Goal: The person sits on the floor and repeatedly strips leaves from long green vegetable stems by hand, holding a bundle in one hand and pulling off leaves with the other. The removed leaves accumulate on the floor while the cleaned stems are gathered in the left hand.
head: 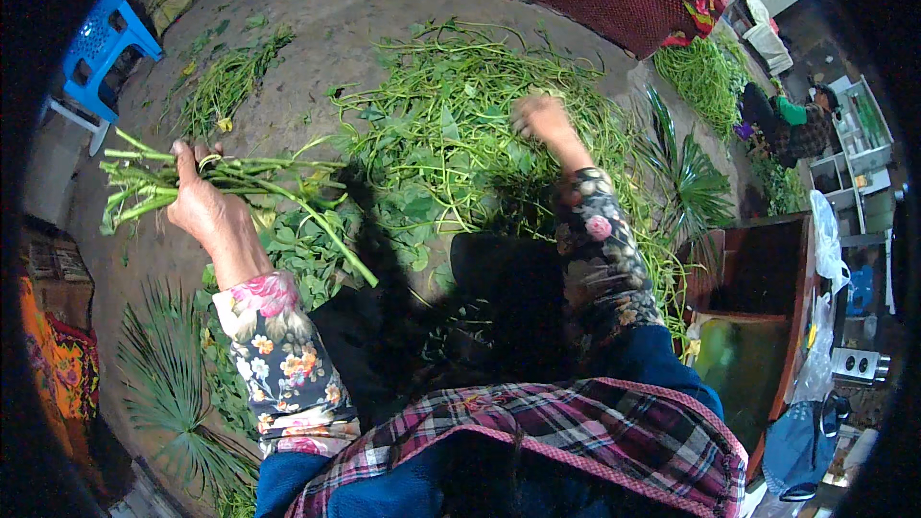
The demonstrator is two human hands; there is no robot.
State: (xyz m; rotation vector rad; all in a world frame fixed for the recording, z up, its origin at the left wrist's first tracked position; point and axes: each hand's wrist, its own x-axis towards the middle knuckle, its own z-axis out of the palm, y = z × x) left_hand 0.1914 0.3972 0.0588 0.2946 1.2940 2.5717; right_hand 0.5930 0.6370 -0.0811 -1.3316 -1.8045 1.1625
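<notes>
My left hand [209, 208] is closed around a bundle of green leafy stems [144, 191], held out sideways above the floor on the left. The cut ends point left, and one thick stem slants down to the right. My right hand [540, 117], blurred, is over a broad heap of long green vines and leaves [446, 115]. Its fingers are bent, and I cannot tell whether they hold a stem. Loose leaves [309, 244] lie below the bundle. A smaller pile of stems [234, 83] lies on the floor beyond my left hand.
A blue plastic chair [108, 50] stands at upper left. Palm fronds lie at lower left [187, 410] and right [683, 173]. A cloth-covered object [590, 3] stands beyond the heap. At right are a wooden cabinet [795, 302], another vine pile [698, 83] and another person [791, 119].
</notes>
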